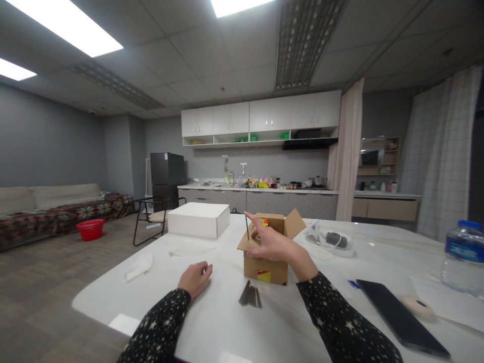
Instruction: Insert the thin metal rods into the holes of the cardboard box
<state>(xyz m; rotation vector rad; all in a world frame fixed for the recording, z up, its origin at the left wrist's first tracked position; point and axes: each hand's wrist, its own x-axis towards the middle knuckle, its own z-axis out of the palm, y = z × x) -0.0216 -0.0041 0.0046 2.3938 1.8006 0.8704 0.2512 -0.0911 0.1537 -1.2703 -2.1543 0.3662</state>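
My right hand (270,244) is over a small open cardboard box (264,269), its index finger stretched out and its thumb apart, low over the front flap. A thin dark nail (247,226) stands nearly upright at that flap, with the index fingertip at its top end. Whether the flap alone supports the nail is unclear. Several more nails (250,295) lie in a loose bunch on the white table (223,327), in front of the box. To the left, my left hand (195,279) rests on the tabletop with its fingers curled in, and nothing shows in them.
A white box (198,219) stands behind my left hand, and a crumpled tissue (138,267) lies farther left. Right of the cardboard box are a white cable coil (336,243), a black phone (401,315), a beige rounded object (417,306) and a large water bottle (464,259).
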